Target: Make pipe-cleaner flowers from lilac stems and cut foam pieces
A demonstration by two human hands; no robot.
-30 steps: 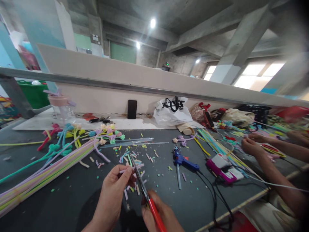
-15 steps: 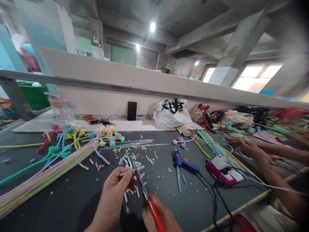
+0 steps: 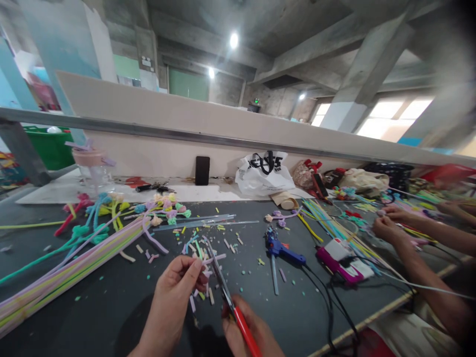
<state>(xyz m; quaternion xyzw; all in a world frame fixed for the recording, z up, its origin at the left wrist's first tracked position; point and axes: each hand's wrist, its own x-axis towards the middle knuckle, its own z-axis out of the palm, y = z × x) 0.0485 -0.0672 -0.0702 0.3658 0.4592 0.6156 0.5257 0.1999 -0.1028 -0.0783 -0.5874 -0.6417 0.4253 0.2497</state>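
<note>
My left hand (image 3: 174,292) is closed in a pinch above the dark table (image 3: 107,307). Whatever lies between its thumb and fingers is too small or hidden to make out. Red-handled scissors (image 3: 223,285) are in my right hand (image 3: 247,327), their blades angled up and away, just right of my left fingertips. Cut bits of pipe cleaner (image 3: 211,296), lilac, yellow and green, are scattered under and around both hands. A long bundle of pastel pipe cleaners (image 3: 85,263) lies to the left, with twisted pipe-cleaner flowers (image 3: 173,208) at its far end.
A blue glue gun (image 3: 284,252) with a cord lies to the right, near a purple and white power strip (image 3: 344,265). Behind stand a black phone (image 3: 202,171), a white bag (image 3: 264,176) and a lidded jar (image 3: 92,168). A co-worker's hands (image 3: 390,225) are at far right.
The lilac piece seen at my left fingertips no longer shows there. The scissors and my right hand have shifted slightly right. The co-worker's hands have moved right.
</note>
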